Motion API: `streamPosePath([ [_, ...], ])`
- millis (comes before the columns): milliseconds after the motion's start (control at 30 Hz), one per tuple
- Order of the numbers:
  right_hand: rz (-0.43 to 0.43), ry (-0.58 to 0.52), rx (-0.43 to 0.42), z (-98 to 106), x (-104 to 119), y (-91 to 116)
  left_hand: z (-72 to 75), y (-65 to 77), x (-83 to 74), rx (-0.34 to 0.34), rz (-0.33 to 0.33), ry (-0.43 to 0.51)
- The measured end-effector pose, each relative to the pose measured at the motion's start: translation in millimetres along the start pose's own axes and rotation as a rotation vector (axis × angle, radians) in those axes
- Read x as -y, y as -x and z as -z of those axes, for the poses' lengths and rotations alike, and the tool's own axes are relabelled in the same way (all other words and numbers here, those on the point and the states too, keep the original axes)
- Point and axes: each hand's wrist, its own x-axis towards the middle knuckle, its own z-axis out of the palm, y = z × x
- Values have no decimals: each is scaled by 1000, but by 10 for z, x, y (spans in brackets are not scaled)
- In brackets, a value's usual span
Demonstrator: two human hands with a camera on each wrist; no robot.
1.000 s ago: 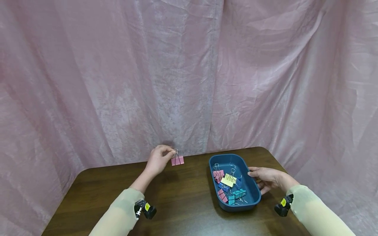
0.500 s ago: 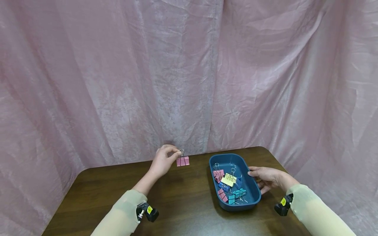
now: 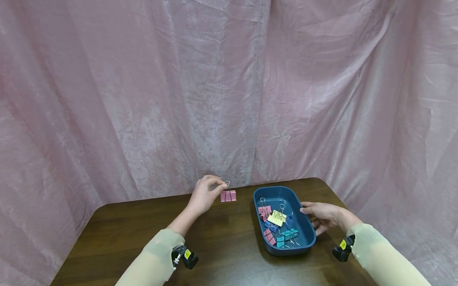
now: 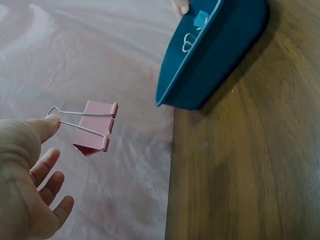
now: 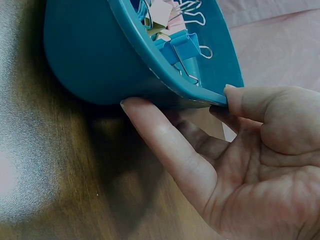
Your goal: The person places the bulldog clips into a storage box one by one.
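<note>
My left hand [image 3: 204,195] pinches a pink binder clip [image 3: 228,196] by its wire handles, between thumb and fingertips. The clip hangs body-down above the back of the table, left of a dark blue plastic bin [image 3: 305,230]. In the left wrist view the clip's pink body [image 4: 95,122] is plain to see, and the other fingers are off it. My right hand [image 3: 327,216] grips the bin's right side. The right wrist view shows its thumb [image 5: 245,102] on the rim and its fingers against the outer wall. Pink, yellow, blue and teal binder clips [image 3: 277,218] lie inside the bin.
The brown wooden table [image 3: 222,246] has rounded back corners. Directly behind it hangs a pink curtain [image 3: 200,99]. A small black camera [image 3: 186,256] is strapped to the left wrist, and another black camera [image 3: 343,248] to the right.
My left hand has moved right with the pink binder clip, closer to the bin. The bin and my right hand have stayed in place.
</note>
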Motion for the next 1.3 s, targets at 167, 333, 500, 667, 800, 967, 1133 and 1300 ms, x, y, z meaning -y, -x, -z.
streamPosePath([
  [167,0,-2,-2,-6,7,1,-82,-26,-49,7,6,11],
  [333,-5,-1,-8,-11,3,7,-177,-58,-93,16,-8,9],
  [500,-3,3,-13,-18,5,-3,-264,-73,-135,22,-13,-2],
  [667,-2,4,-5,-24,8,-10,-348,-69,-176,21,-29,0],
  [800,-2,4,-6,-24,14,-10,-410,-72,-197,16,-39,13],
  [967,-4,9,-8,-22,20,2,-464,-88,-227,24,-40,22],
  [1133,-3,17,-9,-9,15,10,-517,-103,-263,34,-44,37],
  [1300,2,16,0,-8,6,19,-580,-126,-298,29,-63,46],
])
